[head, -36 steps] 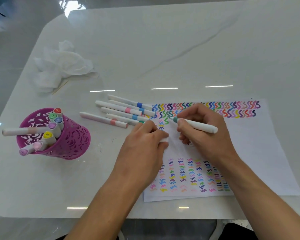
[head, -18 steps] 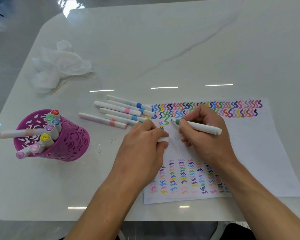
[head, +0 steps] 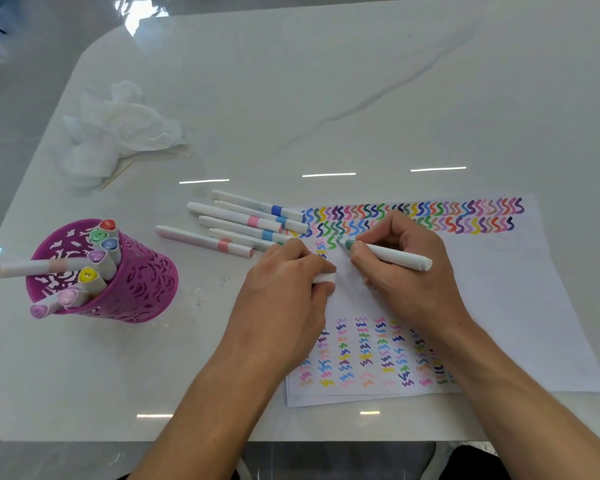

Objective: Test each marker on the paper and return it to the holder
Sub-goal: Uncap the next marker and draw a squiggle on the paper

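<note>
My right hand [head: 402, 271] grips a white marker with a green band [head: 392, 256]; its tip touches the paper [head: 520, 306] beside a fresh green squiggle under the rows of coloured squiggles. On the paper's left part rests my left hand [head: 284, 292], closed around a white cap [head: 324, 278]. Several capped white markers [head: 243, 220] lie side by side left of the paper. At the left stands the purple cut-out holder [head: 142, 285], with several markers in it, one lying across its rim [head: 39, 266].
A crumpled white tissue [head: 118, 129] with a thin wooden stick lies at the back left of the white marble table [head: 361, 81]. The table's front edge runs just below the paper. A second sheet lies under the paper.
My right hand has shifted the marker tip slightly along the paper while drawing the green squiggle. My left hand has stayed in place on the cap.
</note>
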